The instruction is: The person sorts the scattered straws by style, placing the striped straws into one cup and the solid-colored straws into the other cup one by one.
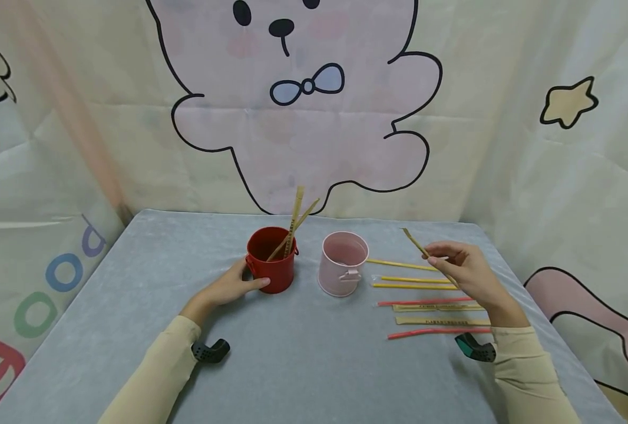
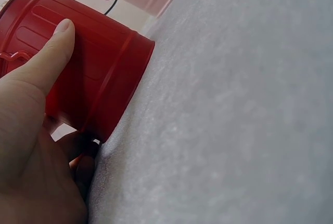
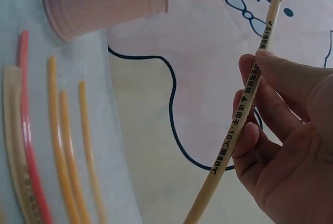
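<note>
My left hand [image 1: 228,290] grips the small red bucket [image 1: 277,278], its thumb along the near side and the fingers round toward the base. Two paper-wrapped straws [image 1: 297,206] lean inside that bucket, their tops sticking out above the rim. Between thumb and fingers, my right hand [image 1: 465,272] pinches another paper-wrapped straw [image 3: 222,156] with dark print along it. This straw is held tilted in the air, above the right side of the table. A pink bucket [image 1: 337,284] stands upright between the hands, just right of the red one.
Right of the pink bucket, several straws lie in a rough row on the grey-blue cloth [image 1: 314,365]: yellow straws [image 1: 415,287], red straws [image 1: 425,333] and paper-wrapped straws [image 1: 436,321]. A printed curtain [image 1: 123,70] hangs behind and beside the table.
</note>
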Tool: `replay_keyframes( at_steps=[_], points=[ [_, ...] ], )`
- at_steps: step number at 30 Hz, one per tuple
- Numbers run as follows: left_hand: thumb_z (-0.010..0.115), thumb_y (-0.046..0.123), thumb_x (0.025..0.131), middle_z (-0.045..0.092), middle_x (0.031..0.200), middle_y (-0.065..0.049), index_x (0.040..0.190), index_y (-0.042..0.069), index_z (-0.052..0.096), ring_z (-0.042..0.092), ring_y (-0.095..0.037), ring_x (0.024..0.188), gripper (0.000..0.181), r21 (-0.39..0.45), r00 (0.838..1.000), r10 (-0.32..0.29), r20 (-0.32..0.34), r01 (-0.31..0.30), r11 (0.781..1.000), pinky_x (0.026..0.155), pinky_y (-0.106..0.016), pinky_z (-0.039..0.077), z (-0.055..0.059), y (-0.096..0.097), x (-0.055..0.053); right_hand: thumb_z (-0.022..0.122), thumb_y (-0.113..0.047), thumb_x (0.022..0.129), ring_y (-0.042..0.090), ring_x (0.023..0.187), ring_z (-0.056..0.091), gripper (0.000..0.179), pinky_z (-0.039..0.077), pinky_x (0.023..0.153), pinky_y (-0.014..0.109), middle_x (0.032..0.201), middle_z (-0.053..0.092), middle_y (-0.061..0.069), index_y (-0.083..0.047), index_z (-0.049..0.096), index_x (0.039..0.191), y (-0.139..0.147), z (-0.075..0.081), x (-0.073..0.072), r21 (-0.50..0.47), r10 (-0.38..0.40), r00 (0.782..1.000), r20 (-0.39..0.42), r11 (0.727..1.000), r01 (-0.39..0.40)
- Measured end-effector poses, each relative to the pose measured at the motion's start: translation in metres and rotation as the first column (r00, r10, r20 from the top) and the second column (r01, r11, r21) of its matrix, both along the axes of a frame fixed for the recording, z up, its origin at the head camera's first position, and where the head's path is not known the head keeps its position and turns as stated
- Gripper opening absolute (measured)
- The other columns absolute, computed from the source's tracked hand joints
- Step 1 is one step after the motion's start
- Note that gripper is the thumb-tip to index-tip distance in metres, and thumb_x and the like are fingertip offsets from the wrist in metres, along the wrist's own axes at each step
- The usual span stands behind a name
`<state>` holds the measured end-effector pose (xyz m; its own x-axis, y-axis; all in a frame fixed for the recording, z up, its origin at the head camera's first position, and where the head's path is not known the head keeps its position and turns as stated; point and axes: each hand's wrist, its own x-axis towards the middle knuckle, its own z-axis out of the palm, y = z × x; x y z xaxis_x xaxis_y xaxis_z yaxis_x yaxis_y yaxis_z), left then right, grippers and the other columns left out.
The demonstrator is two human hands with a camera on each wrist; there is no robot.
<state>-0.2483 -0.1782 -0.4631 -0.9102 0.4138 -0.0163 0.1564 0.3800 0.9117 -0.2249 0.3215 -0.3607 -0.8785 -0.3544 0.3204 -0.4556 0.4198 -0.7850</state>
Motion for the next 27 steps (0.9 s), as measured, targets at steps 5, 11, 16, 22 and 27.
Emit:
replay_keyframes(
  at_steps=[5,11,16,22,27],
  points=[
    [0.070,0.032,0.096,0.039,0.158,-0.013,0.157,0.012,0.029,0.030,-0.036,0.149,0.077,0.004,1.000,-0.007,-0.007,0.007,1.000,0.122,-0.064,0.022,0.001,0.000,0.000,0.059,0.003,0.098,-0.001,0.092,0.068,0.027,0.054,0.076,0.015,0.105,0.073,-0.017,0.006,0.064,0.125,-0.009,0.010,0.001,-0.030,0.008,1.000,-0.015,1.000,-0.008],
    [0.069,0.031,0.096,0.040,0.158,-0.014,0.157,0.011,0.029,0.031,-0.036,0.149,0.075,0.014,1.000,-0.012,-0.016,0.012,1.000,0.122,-0.064,0.023,0.003,0.000,0.001,0.060,0.004,0.098,0.000,0.091,0.069,0.024,0.054,0.079,0.014,0.103,0.073,-0.017,0.006,0.065,0.122,-0.024,0.023,0.000,-0.077,0.039,0.999,-0.018,0.996,-0.040],
    [0.070,0.032,0.096,0.040,0.158,-0.014,0.157,0.010,0.029,0.032,-0.036,0.148,0.076,0.014,1.000,-0.010,-0.013,0.010,1.000,0.122,-0.064,0.023,0.003,0.001,0.001,0.060,0.006,0.097,0.001,0.088,0.068,0.019,0.055,0.078,0.016,0.100,0.074,-0.015,0.005,0.068,0.115,-0.038,0.030,0.000,-0.138,0.074,0.997,-0.012,0.988,-0.075],
    [0.070,0.032,0.096,0.041,0.156,-0.014,0.156,0.011,0.030,0.034,-0.036,0.147,0.075,0.008,1.000,-0.004,-0.015,0.004,1.000,0.121,-0.064,0.024,0.002,0.001,0.001,0.061,0.009,0.095,0.004,0.089,0.069,0.018,0.056,0.077,0.017,0.100,0.075,-0.010,0.001,0.069,0.109,-0.057,0.036,-0.001,-0.285,0.163,0.987,0.000,0.946,-0.156],
    [0.070,0.032,0.096,0.042,0.156,-0.014,0.156,0.010,0.030,0.033,-0.036,0.147,0.075,0.008,1.000,-0.004,-0.018,0.005,1.000,0.121,-0.064,0.024,0.002,0.000,0.002,0.058,0.013,0.095,0.005,0.094,0.070,0.025,0.057,0.083,0.018,0.102,0.074,-0.007,-0.004,0.069,0.109,-0.071,0.037,-0.003,-0.355,0.244,0.970,-0.024,0.905,-0.236]
  ],
)
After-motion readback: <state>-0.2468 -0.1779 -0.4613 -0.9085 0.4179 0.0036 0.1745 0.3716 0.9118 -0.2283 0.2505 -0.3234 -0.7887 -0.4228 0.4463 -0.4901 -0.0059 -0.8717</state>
